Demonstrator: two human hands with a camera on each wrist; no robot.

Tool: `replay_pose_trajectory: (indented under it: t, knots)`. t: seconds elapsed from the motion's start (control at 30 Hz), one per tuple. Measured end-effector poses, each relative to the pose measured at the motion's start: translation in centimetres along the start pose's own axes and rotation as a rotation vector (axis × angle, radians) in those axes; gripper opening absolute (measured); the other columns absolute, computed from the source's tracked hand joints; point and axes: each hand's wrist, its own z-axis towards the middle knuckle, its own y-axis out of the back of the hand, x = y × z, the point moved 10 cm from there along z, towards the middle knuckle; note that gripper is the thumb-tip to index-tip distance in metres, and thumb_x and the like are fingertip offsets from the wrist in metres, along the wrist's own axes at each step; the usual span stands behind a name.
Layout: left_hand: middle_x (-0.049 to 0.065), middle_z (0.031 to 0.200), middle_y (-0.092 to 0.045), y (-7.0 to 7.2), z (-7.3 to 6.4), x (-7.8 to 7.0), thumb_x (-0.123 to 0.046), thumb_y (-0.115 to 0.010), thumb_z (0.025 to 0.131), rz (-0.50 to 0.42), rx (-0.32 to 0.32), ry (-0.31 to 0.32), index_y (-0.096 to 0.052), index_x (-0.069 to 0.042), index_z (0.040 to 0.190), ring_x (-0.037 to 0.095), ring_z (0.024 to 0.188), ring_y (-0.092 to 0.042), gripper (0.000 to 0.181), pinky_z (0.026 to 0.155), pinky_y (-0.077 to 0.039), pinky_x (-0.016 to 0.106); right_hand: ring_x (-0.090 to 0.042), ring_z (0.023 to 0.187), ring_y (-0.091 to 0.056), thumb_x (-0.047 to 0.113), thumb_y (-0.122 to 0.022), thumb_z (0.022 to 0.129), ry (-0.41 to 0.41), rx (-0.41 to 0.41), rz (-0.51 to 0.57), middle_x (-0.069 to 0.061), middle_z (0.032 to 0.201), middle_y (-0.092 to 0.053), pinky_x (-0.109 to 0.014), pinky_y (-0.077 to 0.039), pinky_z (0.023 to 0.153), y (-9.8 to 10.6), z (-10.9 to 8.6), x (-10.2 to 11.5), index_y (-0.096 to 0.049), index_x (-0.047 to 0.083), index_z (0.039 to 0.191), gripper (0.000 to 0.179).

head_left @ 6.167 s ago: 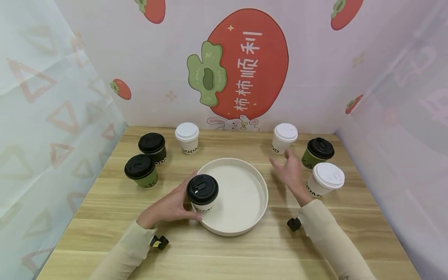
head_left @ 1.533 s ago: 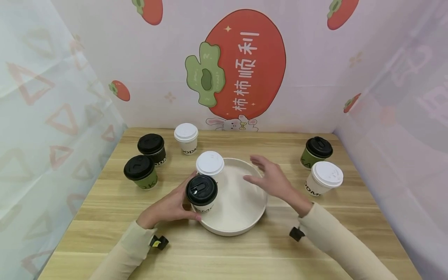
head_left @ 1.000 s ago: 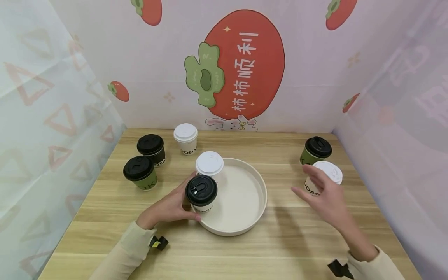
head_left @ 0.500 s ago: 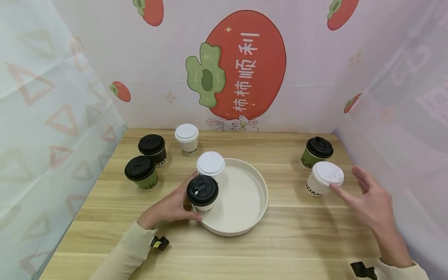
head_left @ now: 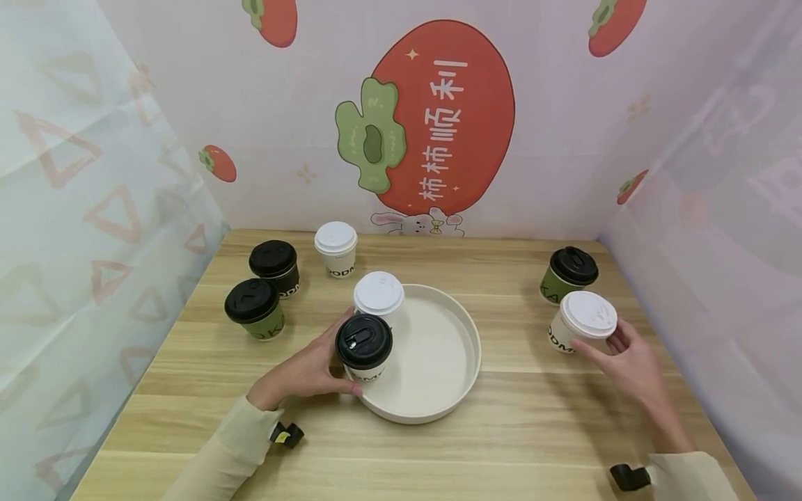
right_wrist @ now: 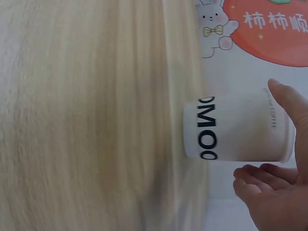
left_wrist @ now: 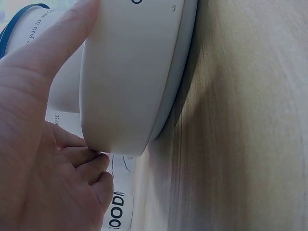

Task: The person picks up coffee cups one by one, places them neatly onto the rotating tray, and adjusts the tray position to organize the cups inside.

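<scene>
My left hand (head_left: 303, 372) holds the left side of a round cream tray (head_left: 432, 369), thumb and fingers spread along its outer wall; the left wrist view shows this wall (left_wrist: 125, 72) close up. On the tray's left part stand a black-lidded white paper cup (head_left: 363, 341) and, behind it, a white-lidded paper cup (head_left: 379, 293). At the right, my right hand (head_left: 633, 365) is around another white-lidded paper cup (head_left: 585, 321), thumb on the near side, fingers at the far right. In the right wrist view small gaps show between the fingers and this cup (right_wrist: 236, 130).
A black-lidded green cup (head_left: 568, 275) stands behind the right cup. At the left are a black-lidded green cup (head_left: 255, 308), a black cup (head_left: 276, 268) and a white-lidded cup (head_left: 337, 249). Printed cloth walls (head_left: 276, 181) enclose the wooden table (head_left: 438, 459).
A white-lidded cup went from the back right onto the tray. My right hand then left the tray and moved right, coming around the other white-lidded cup. The left hand stayed put.
</scene>
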Motion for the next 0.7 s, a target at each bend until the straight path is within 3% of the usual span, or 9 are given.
replay_pose_trajectory:
  t: [0.27, 0.37, 0.5, 0.7]
  knots:
    - [0.011, 0.179, -0.001, -0.1, 0.0, -0.1, -0.042, -0.097, 0.074, -0.007, 0.009, 0.017, -0.002, -0.019, 0.172, 0.035, 0.166, -0.011, 0.138, 0.132, -0.019, 0.062, -0.020, 0.144, -0.054, 0.031, -0.084, 0.092, -0.027, -0.086, 0.050, -0.033, 0.160, -0.044, 0.003, -0.045, 0.093, -0.5, 0.8, -0.4, -0.034, -0.004, 0.161, 0.093]
    - [0.011, 0.179, -0.001, -0.1, -0.1, -0.1, -0.044, -0.097, 0.075, -0.006, 0.013, 0.017, -0.002, -0.018, 0.172, 0.035, 0.166, -0.011, 0.138, 0.132, -0.019, 0.062, -0.014, 0.140, -0.057, 0.031, -0.086, 0.091, -0.036, -0.103, 0.049, -0.032, 0.159, -0.046, 0.003, -0.046, 0.092, -0.6, 0.7, -0.2, -0.037, -0.004, 0.159, 0.091]
    - [0.010, 0.179, 0.000, -0.2, -0.1, 0.0, -0.046, -0.096, 0.075, -0.006, 0.018, 0.018, -0.001, -0.020, 0.172, 0.034, 0.166, -0.011, 0.138, 0.132, -0.019, 0.062, -0.023, 0.144, -0.056, 0.032, -0.087, 0.090, -0.015, -0.092, 0.041, -0.031, 0.158, -0.047, 0.002, -0.046, 0.093, -0.7, 0.6, 1.0, -0.038, -0.003, 0.159, 0.092]
    - [0.011, 0.179, -0.001, -0.1, 0.0, 0.1, -0.045, -0.096, 0.075, -0.007, 0.013, 0.016, -0.002, -0.018, 0.172, 0.035, 0.166, -0.010, 0.138, 0.132, -0.019, 0.062, -0.036, 0.143, -0.055, 0.032, -0.088, 0.089, 0.079, -0.046, 0.028, -0.031, 0.156, -0.050, 0.001, -0.047, 0.094, -1.2, 0.8, 4.6, -0.041, -0.003, 0.158, 0.091]
